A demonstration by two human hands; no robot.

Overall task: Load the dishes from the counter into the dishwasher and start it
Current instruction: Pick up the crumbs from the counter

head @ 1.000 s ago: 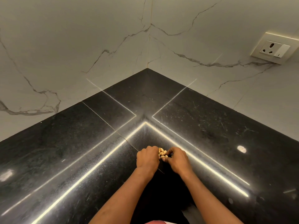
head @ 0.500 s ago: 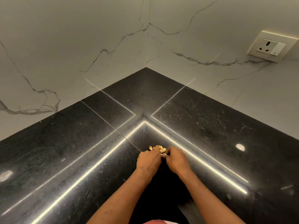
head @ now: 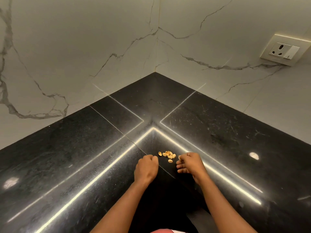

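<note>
No dish and no dishwasher is in view. A small pile of pale pistachio shells lies on the black stone counter, just in front of my hands. My left hand rests on the counter left of the pile, fingers curled into a fist; nothing shows inside it. Right of the pile, my right hand pinches a single shell between thumb and fingertips, its other fingers loosely bent.
The counter forms an inner corner against white marble-look walls. A wall socket with a switch sits at the upper right. Bright light strips reflect across the glossy counter top.
My hands were pressed together around the shells. They have now parted sideways, and the shells lie loose on the counter between them.
</note>
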